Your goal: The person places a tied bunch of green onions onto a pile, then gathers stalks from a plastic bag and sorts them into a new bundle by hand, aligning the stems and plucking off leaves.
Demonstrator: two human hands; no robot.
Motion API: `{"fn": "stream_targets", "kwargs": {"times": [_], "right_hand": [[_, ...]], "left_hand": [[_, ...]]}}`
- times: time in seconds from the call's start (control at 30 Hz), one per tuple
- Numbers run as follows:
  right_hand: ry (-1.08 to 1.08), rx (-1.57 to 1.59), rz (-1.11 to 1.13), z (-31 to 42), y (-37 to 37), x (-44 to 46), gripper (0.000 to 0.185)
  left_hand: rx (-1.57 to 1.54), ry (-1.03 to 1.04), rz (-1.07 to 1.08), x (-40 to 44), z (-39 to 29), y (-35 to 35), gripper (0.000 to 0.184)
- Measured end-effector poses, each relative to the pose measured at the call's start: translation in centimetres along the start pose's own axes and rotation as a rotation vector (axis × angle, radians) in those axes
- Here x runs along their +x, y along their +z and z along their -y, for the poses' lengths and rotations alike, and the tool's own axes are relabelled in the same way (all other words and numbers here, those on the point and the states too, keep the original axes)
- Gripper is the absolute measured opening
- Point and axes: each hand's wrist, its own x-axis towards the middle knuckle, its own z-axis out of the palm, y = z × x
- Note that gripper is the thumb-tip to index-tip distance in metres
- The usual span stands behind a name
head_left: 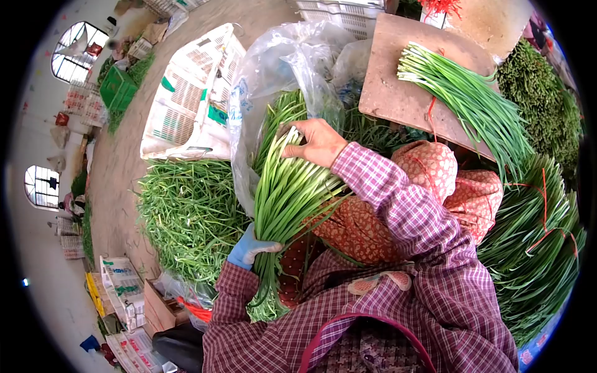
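Observation:
My left hand (254, 247), in a blue glove, is closed around the green leaves of a loose bunch of garlic chives (280, 199). The pale stem ends point up and away from me. At those ends my right hand (314, 143), bare, has its thumb and fingers closed on some stems; the fingertips are partly hidden. Behind the bunch, a clear plastic bag (255, 93) holds more greens. To the right, a neat bundle of chives (460, 93) lies on a brown board (388, 68), beside a red tie (431, 115).
A heap of loose green leaves (186, 217) lies at my left, below a white crate (193, 93). Large bundles of chives (528, 248) with red ties are stacked at my right. A cardboard box (158, 308) stands at lower left.

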Motion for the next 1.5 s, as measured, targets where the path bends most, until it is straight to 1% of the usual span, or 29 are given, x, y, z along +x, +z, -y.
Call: {"fn": "stream_targets", "kwargs": {"times": [0.03, 0.1, 0.17, 0.23, 0.3, 0.37, 0.43, 0.5, 0.53, 0.57, 0.6, 0.63, 0.67, 0.7, 0.77, 0.8, 0.87, 0.9, 0.93, 1.03, 1.07, 1.1, 1.17, 1.2, 1.23, 1.3, 1.37, 1.43, 1.5], "right_hand": [[0.004, -0.001, 0.000, -0.5, 0.3, -0.1, 0.034], [0.016, -0.244, -0.188, -0.6, 0.6, -0.5, 0.034], [0.042, -0.236, -0.231, -0.1, 0.4, -0.8, 0.038], [0.113, -0.266, -0.358, -1.6, 1.1, -0.7, 0.038], [0.060, -0.267, -0.423, -2.9, 1.6, -0.6, 0.037], [0.120, -0.016, -0.498, -3.4, 1.8, -0.3, 0.029], [0.164, 0.007, -0.499, -3.1, 1.8, -0.1, 0.027], [0.150, -0.031, -0.678, -2.2, 1.7, -0.4, 0.029], [0.469, 0.235, -0.698, 0.1, 0.2, 0.0, 0.033], [0.585, 0.506, -0.768, 3.1, -1.9, -0.5, 0.035], [0.482, 0.473, -0.816, -0.2, -3.6, 0.3, 0.035], [0.480, 0.444, -0.780, -2.9, -5.2, 0.8, 0.034], [0.387, 0.306, -0.711, -5.0, -6.5, 1.1, 0.037], [0.310, 0.200, -0.624, -7.1, -7.4, 2.0, 0.041], [-0.052, 0.040, -0.525, -8.6, -4.8, 3.3, 0.046], [-0.212, -0.068, -0.462, -7.9, -3.4, 3.6, 0.049], [-0.314, -0.404, -0.130, -2.8, -1.1, 1.1, 0.050], [-0.308, -0.543, 0.096, -1.4, -0.9, 0.2, 0.049], [-0.107, -0.480, 0.219, -0.4, -1.4, 0.2, 0.046], [-0.145, -0.412, 0.161, -2.4, -1.3, 0.4, 0.046], [-0.120, -0.367, 0.081, -3.1, -1.1, 0.3, 0.041], [-0.117, -0.367, 0.082, -3.4, -1.0, 0.2, 0.041], [0.028, -0.187, -0.106, -4.1, -0.5, 0.1, 0.034], [0.099, -0.157, -0.137, -4.7, -0.5, 0.2, 0.034], [0.102, -0.157, -0.140, -5.6, -0.2, 0.5, 0.034], [0.300, -0.156, -0.465, -7.1, 0.2, 1.1, 0.038], [0.510, 0.183, -0.666, -5.6, -3.6, 0.8, 0.042], [0.423, 0.080, -0.659, -5.8, -6.8, 0.6, 0.049], [0.463, 0.092, -0.486, -5.0, -7.8, 0.9, 0.062]], "left_hand": [[-0.002, -0.004, 0.002, 0.1, 0.1, 0.1, 0.075], [-0.004, -0.012, 0.007, 0.3, 0.0, 0.7, 0.074], [0.008, 0.002, -0.048, 0.2, -0.6, 1.7, 0.074], [0.019, 0.010, -0.045, 0.4, -0.5, 1.5, 0.073], [0.031, 0.015, -0.038, 0.5, -0.6, 1.6, 0.073], [0.031, -0.019, -0.070, 0.4, -0.9, 2.0, 0.073], [0.021, -0.034, -0.080, 0.5, -0.3, 1.5, 0.074], [0.010, -0.050, -0.087, 0.4, 0.0, 1.3, 0.075], [0.025, -0.043, -0.097, 0.2, 0.2, 1.3, 0.072], [0.042, -0.035, -0.109, -0.1, 0.4, 1.3, 0.069], [0.046, -0.034, -0.109, -0.4, 0.6, 1.3, 0.069], [0.058, 0.041, -0.098, -0.7, 0.9, 1.4, 0.065], [0.063, 0.112, -0.088, -1.0, 1.2, 1.5, 0.061], [0.056, 0.105, -0.091, -1.2, 1.3, 1.5, 0.061], [0.050, 0.027, -0.121, -1.0, 0.8, 1.2, 0.053], [0.058, 0.044, -0.151, -0.9, 0.7, 1.3, 0.051], [0.067, 0.043, -0.133, -0.9, -0.1, 1.6, 0.051], [0.072, 0.037, -0.120, -0.9, -0.4, 1.7, 0.051], [0.104, 0.047, -0.085, -0.8, -0.4, 1.3, 0.052], [0.091, 0.061, -0.053, -0.4, 0.1, 1.3, 0.053], [0.078, 0.014, -0.048, -0.4, -0.1, 1.3, 0.056], [0.077, 0.012, -0.047, -0.3, -0.5, 1.7, 0.056], [0.023, -0.014, -0.109, -0.2, -1.5, 2.6, 0.060], [0.037, -0.019, -0.153, 0.4, -0.2, 1.6, 0.064], [0.038, -0.021, -0.150, 0.4, -0.6, 2.0, 0.064], [0.054, 0.028, -0.072, 0.3, -1.4, 3.1, 0.063], [0.065, 0.024, -0.120, -0.9, -0.5, 3.0, 0.062], [0.075, 0.019, -0.168, -1.1, 0.3, 1.9, 0.061], [-0.067, 0.027, -0.093, -0.9, 1.4, 0.3, 0.059]]}}
